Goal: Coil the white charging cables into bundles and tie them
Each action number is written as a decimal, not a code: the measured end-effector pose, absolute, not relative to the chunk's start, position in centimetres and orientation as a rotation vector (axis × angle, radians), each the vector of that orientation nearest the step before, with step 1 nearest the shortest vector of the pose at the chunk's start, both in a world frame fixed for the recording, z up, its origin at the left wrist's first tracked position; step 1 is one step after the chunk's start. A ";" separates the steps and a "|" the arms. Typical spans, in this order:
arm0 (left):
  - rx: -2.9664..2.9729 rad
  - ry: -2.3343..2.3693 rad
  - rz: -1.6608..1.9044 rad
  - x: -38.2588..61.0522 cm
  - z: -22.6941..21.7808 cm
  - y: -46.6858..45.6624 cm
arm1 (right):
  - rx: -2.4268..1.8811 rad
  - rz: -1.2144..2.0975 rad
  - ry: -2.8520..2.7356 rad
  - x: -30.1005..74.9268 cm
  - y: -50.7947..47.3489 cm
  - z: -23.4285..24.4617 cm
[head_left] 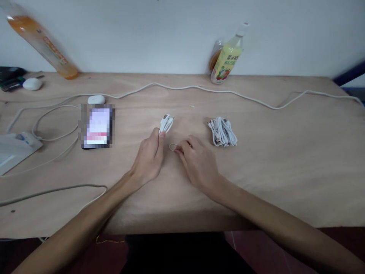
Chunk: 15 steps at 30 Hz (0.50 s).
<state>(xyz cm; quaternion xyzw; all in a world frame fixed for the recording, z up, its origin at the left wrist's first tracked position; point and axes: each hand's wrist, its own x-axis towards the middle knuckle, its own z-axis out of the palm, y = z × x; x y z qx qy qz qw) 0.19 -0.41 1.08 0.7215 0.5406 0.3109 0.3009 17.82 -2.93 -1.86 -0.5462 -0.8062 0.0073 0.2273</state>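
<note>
My left hand [149, 155] is closed around a folded white charging cable [166, 124], whose connector ends stick out above the thumb. Close by on the right, my right hand [199, 161] pinches a thin whitish loop [172, 147] between thumb and fingertips. The loop looks like a tie or band; its exact kind is too small to tell. A small gap separates it from the held cable. Just beyond my right hand lies a pile of coiled white cables [222, 131] on the wooden table [256, 175].
A phone [98, 125] and white earbud case [96, 99] lie left. An orange drink bottle [42, 47] and yellow drink bottle [229, 57] stand by the wall. One long white cord [196, 87] crosses the back. A white packet [17, 150] sits at the left edge.
</note>
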 end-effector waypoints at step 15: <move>1.675 1.221 0.885 0.2 0.8 -0.4 | -0.938 0.020 -1.923 19.7 -2.4 -1.0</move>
